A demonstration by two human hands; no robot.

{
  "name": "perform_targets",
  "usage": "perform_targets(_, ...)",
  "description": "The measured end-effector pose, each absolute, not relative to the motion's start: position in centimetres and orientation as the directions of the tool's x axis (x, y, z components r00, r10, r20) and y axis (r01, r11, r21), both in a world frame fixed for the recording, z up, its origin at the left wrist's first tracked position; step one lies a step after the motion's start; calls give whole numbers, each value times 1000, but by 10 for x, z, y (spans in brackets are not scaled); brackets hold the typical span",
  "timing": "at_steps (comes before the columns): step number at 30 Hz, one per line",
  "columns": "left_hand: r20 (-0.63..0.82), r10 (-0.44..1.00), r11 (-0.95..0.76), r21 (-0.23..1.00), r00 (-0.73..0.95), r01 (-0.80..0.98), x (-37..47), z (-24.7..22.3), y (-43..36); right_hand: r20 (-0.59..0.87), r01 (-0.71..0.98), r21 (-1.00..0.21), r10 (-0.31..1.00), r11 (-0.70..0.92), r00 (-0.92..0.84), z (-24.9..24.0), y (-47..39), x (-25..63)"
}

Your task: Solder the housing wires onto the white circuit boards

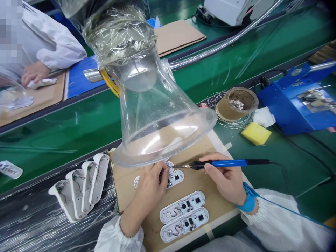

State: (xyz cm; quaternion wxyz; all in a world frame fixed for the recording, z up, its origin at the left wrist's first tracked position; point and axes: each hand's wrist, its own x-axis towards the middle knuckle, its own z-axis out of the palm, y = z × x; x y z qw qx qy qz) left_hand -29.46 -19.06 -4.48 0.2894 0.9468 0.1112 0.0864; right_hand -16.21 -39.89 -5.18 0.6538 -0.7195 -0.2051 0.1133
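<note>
My right hand (227, 180) grips a blue-and-black soldering iron (228, 163) like a pen, its tip pointing left. The tip is close to a small round white part (170, 166); whether they touch, I cannot tell. My left hand (152, 183) is closed, thumb and fingers pinched together over a white oblong housing with a circuit board (176, 177). What the fingertips pinch is hidden. Nearer to me, two similar housings, an upper one (183, 207) and a lower one (184, 224), lie side by side on the cardboard (217, 199), their boards and wires exposed.
A clear fume hood (168, 134) hangs just above my hands. Several white shells (86, 185) lie at left. To the right are a cardboard pot (233, 105), solder wire, a yellow sponge (256, 133) and a blue machine (291, 105). Across the belt, a person's hand (35, 72) holds a white piece.
</note>
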Motion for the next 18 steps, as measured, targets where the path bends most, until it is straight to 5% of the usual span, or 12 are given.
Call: perform_targets(18, 120, 240, -833, 535, 963, 141, -295, -49, -191, 137, 187, -980, 437, -73, 889, -50, -399, -161)
